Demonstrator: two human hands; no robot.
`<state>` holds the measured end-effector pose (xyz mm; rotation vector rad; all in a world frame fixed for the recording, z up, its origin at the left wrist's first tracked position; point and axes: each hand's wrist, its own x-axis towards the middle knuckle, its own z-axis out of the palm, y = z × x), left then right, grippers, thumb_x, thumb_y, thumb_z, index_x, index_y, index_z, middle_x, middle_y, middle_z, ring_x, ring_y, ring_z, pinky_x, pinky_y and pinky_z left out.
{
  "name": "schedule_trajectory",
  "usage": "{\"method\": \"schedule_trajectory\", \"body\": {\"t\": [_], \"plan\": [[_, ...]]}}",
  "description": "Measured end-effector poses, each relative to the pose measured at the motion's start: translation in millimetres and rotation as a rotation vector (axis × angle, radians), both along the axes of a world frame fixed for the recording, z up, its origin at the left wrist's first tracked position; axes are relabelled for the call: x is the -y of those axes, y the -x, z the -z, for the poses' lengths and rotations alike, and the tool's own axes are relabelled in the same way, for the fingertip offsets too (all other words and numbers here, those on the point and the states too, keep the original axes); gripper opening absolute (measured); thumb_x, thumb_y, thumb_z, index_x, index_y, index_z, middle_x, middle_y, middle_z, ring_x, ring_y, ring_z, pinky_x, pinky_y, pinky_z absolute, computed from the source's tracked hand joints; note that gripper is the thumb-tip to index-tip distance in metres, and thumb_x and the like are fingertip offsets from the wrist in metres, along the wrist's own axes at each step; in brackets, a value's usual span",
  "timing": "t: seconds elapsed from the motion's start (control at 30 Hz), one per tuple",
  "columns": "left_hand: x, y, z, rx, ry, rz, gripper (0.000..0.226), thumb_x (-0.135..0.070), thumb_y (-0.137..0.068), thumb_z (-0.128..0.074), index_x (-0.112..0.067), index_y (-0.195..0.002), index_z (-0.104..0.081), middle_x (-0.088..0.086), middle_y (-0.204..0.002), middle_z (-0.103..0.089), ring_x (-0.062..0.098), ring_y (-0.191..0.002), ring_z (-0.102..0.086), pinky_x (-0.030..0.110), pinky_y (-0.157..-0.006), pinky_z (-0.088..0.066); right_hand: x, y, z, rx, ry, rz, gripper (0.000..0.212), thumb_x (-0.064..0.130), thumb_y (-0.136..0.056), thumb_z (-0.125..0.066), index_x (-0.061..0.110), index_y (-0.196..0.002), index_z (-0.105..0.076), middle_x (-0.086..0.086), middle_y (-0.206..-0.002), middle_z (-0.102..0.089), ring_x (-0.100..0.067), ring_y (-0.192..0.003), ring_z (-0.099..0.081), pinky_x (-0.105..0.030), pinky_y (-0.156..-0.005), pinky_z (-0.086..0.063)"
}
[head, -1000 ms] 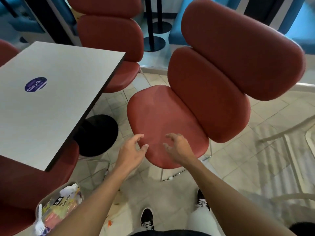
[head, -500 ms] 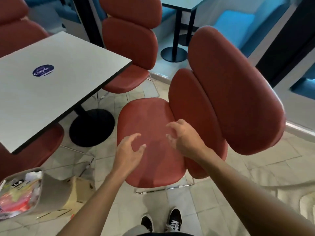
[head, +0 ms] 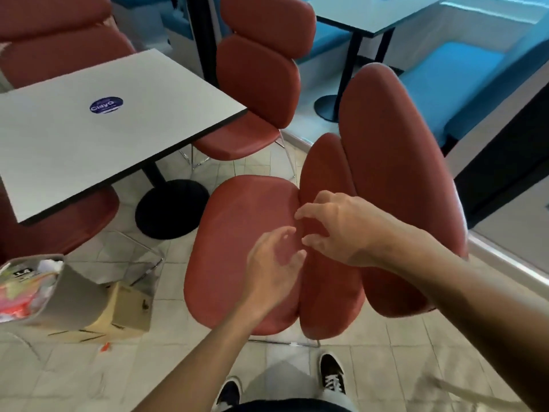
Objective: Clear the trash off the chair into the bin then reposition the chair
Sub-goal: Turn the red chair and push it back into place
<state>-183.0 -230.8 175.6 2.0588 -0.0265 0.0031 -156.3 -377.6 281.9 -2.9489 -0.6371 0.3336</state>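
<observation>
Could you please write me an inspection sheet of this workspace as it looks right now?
Surface: tiled floor, small scraps near the box.
Job's things: red chair, seat bare; bin at left, full of trash.
Clutter: cardboard box behind the bin.
Hands: left hand and right hand over the seat, fingers loosely curled, holding nothing.
Cables: nothing seen.
Surroundings: white table with a blue sticker, more red chairs, blue benches.

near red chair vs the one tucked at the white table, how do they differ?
The near red chair stands clear of the white table, both hands above its seat; the far red chair is tucked at the table's edge, untouched. The near one shows its side, the far one its front. Same padded design.
</observation>
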Motion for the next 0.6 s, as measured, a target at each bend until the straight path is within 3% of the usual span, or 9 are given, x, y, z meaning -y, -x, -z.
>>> {"method": "schedule_trajectory", "body": {"t": [0.1,0.17,0.27,0.43,0.5,0.6], "plan": [[49,1,-17,0.007,0.039,-0.096,0.035,-0.012,-0.084,-0.062,-0.021,-0.118,-0.061,-0.007,-0.114,-0.061,0.013,-0.108,-0.059,0.024,-0.091,-0.047,29,-5,-7,0.081,0.019,-0.164,0.037,0.046,-0.092,-0.047,0.035,-0.127,-0.048,0.004,-0.116,-0.051,-0.018,-0.107,-0.054,-0.038,-0.091,-0.047],[74,5,-25,0.028,0.065,-0.105,0.032,-0.008,-0.083,-0.062,-0.017,-0.114,-0.061,-0.007,-0.105,-0.062,0.015,-0.1,-0.06,0.023,-0.085,-0.048,45,-11,-9,0.088,-0.022,-0.207,0.037,0.045,-0.09,-0.05,0.035,-0.126,-0.049,0.004,-0.113,-0.051,-0.018,-0.102,-0.054,-0.037,-0.088,-0.047],[102,12,-32,0.066,0.126,-0.122,0.033,-0.022,-0.082,-0.067,-0.026,-0.114,-0.061,-0.014,-0.096,-0.061,0.005,-0.088,-0.058,0.026,-0.084,-0.05,72,-18,-8,0.053,-0.065,-0.25,0.038,0.045,-0.09,-0.051,0.035,-0.127,-0.049,0.003,-0.113,-0.051,-0.02,-0.1,-0.055,-0.037,-0.087,-0.048],[143,26,-43,-0.037,0.028,-0.193,0.02,-0.037,-0.085,-0.067,-0.039,-0.098,-0.053,-0.018,-0.1,-0.059,-0.01,-0.093,-0.052,0.007,-0.08,-0.042,117,-26,-9,0.029,-0.117,-0.343,0.03,0.049,-0.092,-0.048,0.029,-0.111,-0.059,0.007,-0.105,-0.054,-0.016,-0.094,-0.057,-0.035,-0.083,-0.049],[160,33,-44,-0.027,0.005,-0.187,0.018,-0.042,-0.087,-0.063,-0.033,-0.101,-0.056,-0.018,-0.102,-0.059,-0.008,-0.097,-0.052,0.008,-0.085,-0.041,134,-30,-8,0.023,-0.13,-0.365,0.035,0.055,-0.09,-0.044,0.029,-0.102,-0.064,0.01,-0.101,-0.057,-0.013,-0.09,-0.059,-0.036,-0.083,-0.051],[180,45,-40,-0.061,0.021,-0.175,0.027,-0.044,-0.094,-0.05,-0.03,-0.115,-0.06,-0.017,-0.106,-0.059,-0.003,-0.102,-0.053,0.023,-0.092,-0.045,157,-38,-1,0.039,-0.2,-0.39,0.043,0.055,-0.09,-0.037,0.023,-0.08,-0.065,0.011,-0.085,-0.058,-0.011,-0.076,-0.059,-0.037,-0.074,-0.052]]}}
